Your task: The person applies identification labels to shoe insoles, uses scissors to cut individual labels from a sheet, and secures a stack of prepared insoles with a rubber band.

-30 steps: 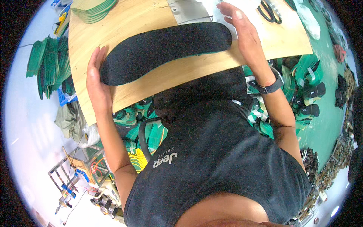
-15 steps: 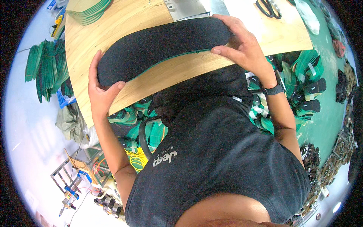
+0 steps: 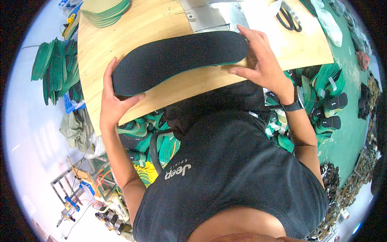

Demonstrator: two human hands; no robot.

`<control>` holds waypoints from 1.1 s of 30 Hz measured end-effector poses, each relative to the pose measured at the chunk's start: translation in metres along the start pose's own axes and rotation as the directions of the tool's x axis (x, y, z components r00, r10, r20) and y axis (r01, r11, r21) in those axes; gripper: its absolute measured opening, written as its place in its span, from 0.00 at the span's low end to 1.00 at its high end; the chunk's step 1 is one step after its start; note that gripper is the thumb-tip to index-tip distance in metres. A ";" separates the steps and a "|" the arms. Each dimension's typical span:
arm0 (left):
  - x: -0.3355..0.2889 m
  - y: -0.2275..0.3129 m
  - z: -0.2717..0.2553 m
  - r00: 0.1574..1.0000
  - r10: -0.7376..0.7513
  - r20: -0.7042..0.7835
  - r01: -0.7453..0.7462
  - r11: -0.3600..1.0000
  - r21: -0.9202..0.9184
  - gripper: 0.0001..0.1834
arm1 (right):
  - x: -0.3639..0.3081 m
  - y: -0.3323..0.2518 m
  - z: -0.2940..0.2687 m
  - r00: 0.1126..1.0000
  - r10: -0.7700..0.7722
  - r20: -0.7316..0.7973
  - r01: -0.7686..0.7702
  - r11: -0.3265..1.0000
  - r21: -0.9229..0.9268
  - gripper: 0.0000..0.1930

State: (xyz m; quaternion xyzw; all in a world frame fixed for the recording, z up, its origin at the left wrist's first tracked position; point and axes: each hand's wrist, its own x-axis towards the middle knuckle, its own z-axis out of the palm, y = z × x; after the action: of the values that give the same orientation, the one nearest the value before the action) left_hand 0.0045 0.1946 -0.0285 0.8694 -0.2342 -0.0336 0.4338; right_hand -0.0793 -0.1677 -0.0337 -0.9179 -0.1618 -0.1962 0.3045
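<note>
1 wooden table (image 3: 151, 30) spans the top middle, and 1 person in a black shirt (image 3: 242, 161) faces it. Off to the left is 1 green bundle (image 3: 52, 72); on the table's far left lies 1 pale stack (image 3: 107, 16) with green edges. 1 black insole (image 3: 177, 58) with a thin green rim lies crosswise on the table, near its close edge, between 2 bare hands. The left hand (image 3: 113, 103) is spread around the left end, thumb well parted from the fingers; the right hand (image 3: 264, 62) is spread likewise around the right end, wood showing between its palm and the insole. 1 black watch (image 3: 293, 105) sits on the right wrist. The table and stack are cut off at the top, and the stack's layers are too blurred to count. The green piles (image 3: 169, 145) below are partly hidden by table and shirt. The metal (image 3: 209, 18) beyond the insole may be 1 plate or 2; I cannot tell. Nor can I tell whether the left thumb touches the rim, or whether the insole is 1 layer or more.
</note>
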 end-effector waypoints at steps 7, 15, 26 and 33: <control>0.007 0.008 0.006 0.992 -0.099 -0.081 0.089 0.989 -0.114 0.57 | 0.008 0.010 -0.002 0.996 0.087 -0.002 -0.087 0.995 0.055 0.44; 0.027 0.005 0.008 0.997 -0.061 -0.039 0.059 0.998 -0.030 0.56 | 0.023 0.032 0.002 0.999 0.038 -0.022 -0.039 0.997 -0.066 0.38; 0.064 -0.002 0.012 0.994 0.084 -0.077 -0.079 0.995 0.067 0.53 | 0.055 0.037 0.004 0.961 0.250 -0.119 -0.256 0.966 -0.039 0.23; 0.088 -0.020 0.008 0.994 0.103 -0.028 -0.104 0.994 -0.021 0.54 | 0.062 0.049 0.010 0.971 0.202 -0.125 -0.209 0.977 -0.048 0.25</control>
State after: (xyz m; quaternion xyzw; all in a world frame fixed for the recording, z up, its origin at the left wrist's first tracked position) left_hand 0.0877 0.1605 -0.0364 0.8514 -0.2729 -0.0022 0.4478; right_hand -0.0025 -0.1879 -0.0373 -0.9252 -0.0415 -0.2228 0.3045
